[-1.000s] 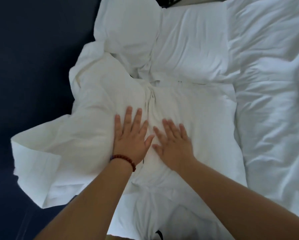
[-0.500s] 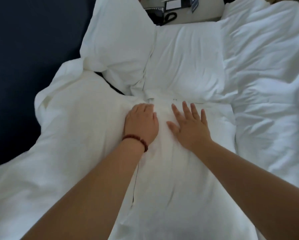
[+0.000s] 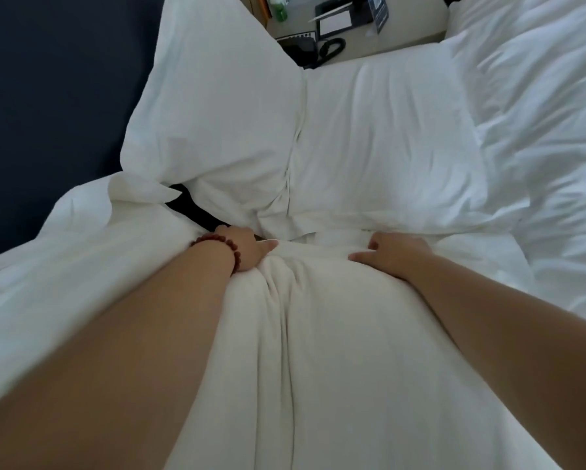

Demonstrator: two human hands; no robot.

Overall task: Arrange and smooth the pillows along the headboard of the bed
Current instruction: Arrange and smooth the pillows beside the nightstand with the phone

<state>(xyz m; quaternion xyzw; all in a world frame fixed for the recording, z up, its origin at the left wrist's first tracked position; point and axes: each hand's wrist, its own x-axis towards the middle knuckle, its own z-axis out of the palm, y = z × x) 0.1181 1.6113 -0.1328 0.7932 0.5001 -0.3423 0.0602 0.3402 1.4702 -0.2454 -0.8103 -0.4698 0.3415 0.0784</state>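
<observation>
The bed (image 3: 539,137) fills the view in rumpled white, with the dark headboard (image 3: 47,96) along its left side. The near pillow (image 3: 318,351) lies lengthwise under both forearms, a deep crease running down its middle. Beyond it a second pillow (image 3: 217,113) leans against the headboard, and a third pillow (image 3: 386,147) lies flat beside that one, touching it. The left hand (image 3: 247,247) grips the near pillow's far edge, fingers curled over and out of sight and thumb on top. The right hand (image 3: 393,254) grips the same edge further right, fingers bent down into the cloth. The step seems to be squaring this pillow against its neighbours. It would go best with both hands drawing the far edge apart evenly so the crease flattens, then nudging the pillow towards the headboard without dragging the leaning pillow down. A dark gap (image 3: 189,208) shows near the left hand and probably wants closing. A bead bracelet (image 3: 223,244) sits on the left wrist.
</observation>
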